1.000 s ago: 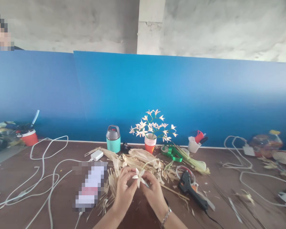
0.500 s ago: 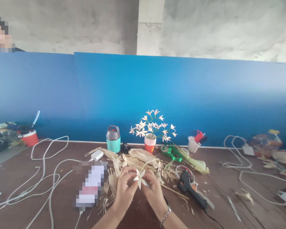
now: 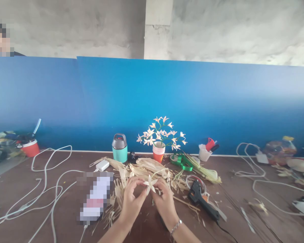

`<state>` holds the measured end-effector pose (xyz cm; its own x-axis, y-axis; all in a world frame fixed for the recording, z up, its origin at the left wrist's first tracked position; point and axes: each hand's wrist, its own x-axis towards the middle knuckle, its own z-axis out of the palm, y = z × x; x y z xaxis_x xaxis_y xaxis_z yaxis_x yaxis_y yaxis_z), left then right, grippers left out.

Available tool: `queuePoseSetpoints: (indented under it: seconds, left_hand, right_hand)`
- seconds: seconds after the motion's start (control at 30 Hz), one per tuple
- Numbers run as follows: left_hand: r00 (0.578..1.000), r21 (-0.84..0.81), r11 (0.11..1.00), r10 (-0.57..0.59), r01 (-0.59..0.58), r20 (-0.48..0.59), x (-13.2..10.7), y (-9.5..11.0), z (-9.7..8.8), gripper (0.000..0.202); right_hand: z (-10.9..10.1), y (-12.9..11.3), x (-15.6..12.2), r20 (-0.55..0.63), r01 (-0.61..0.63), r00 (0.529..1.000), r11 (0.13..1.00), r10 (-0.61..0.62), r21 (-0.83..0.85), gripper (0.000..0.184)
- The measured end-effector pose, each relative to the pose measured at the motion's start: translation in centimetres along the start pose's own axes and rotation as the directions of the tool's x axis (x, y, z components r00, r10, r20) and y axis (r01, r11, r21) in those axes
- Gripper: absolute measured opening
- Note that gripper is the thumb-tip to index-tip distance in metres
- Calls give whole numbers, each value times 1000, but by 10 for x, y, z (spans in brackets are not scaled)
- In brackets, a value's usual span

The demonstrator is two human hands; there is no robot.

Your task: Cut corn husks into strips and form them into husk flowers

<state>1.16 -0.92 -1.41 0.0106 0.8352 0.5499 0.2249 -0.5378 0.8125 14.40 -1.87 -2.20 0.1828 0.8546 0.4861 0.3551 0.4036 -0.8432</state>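
Between my two hands is a pale, star-shaped husk flower [image 3: 150,184], its petals spread toward me. My left hand [image 3: 133,197] pinches it from the left with thumb and fingertips closed on a petal. From the right, my right hand [image 3: 164,199], with a bracelet at the wrist, is closed at the flower; its fingertips are partly hidden. Dry corn husks [image 3: 149,165] lie just beyond both hands. Behind them, a stack of paper cups [image 3: 158,152] holds several similar flowers [image 3: 162,133] on green stems.
A black glue gun [image 3: 202,200] lies to the right with its cord. Green ribbon [image 3: 184,163] and a teal lidded container [image 3: 120,152] stand farther back. A blurred phone [image 3: 96,197] and white cables [image 3: 53,189] occupy the left. A blue partition [image 3: 152,94] borders the table.
The flower has turned and risen slightly between my fingers, its petals now pointing differently. My hands stay in nearly the same place. The whole view has shifted a little.
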Motion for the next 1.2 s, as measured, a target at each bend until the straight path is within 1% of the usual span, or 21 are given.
queuePoseSetpoints:
  seconds: [0.1, 0.2, 0.27, 0.37, 0.5, 0.6, 0.7, 0.8, 0.93, 1.03, 1.1, 1.2]
  left_hand:
    - [999, -8, 999, -41, 41, 3, 0, -3, -1, 12]
    - [994, -44, 993, -107, 107, -1, 0, -6, -1, 18]
    - [989, -86, 986, -146, 145, 0, 0, -7, -1, 24]
    - [980, -153, 969, -191, 196, 47, 0, -3, -1, 30]
    - [950, -191, 939, -251, 285, 185, 1, 9, 0, 30]
    - [934, -255, 906, -291, 339, 206, 1, 17, 1, 28]
    - [933, -304, 886, -302, 351, 195, 1, 18, 2, 23]
    - [935, -305, 886, -307, 349, 178, 1, 13, 2, 20]
    - [943, -238, 914, -300, 328, 147, 3, 6, 3, 19]
    - [950, -189, 933, -284, 305, 131, 3, 6, 2, 19]
    - [954, -188, 938, -274, 293, 117, 2, 7, 0, 18]
    - [964, -222, 938, -255, 267, 81, 1, 7, -1, 17]
  right_hand:
    - [-2, 5, 2, -24, -7, 1000, 1000, 7, -26, 9]
    - [-4, 10, 3, -34, -49, 998, 999, 49, 7, 10]
    - [-4, 10, 4, -37, -54, 998, 999, 54, 8, 12]
    - [-5, 9, 4, -30, -14, 999, 999, 13, -40, 13]
    - [-5, 9, 3, -61, 73, 995, 991, -80, -109, 9]
    - [-5, 12, 2, -63, 127, 989, 981, -137, -145, 11]
    - [-5, 13, 1, -25, 155, 986, 969, -163, -193, 15]
    - [-4, 13, 1, 5, 164, 986, 957, -167, -239, 17]
    - [-4, 13, 0, 8, 165, 986, 952, -169, -258, 18]
    - [-4, 11, 1, -11, 154, 987, 962, -161, -226, 15]
    - [-5, 8, 2, -12, 109, 994, 977, -113, -181, 13]
    - [-5, 5, 5, 43, -20, 999, 999, 22, -43, 17]
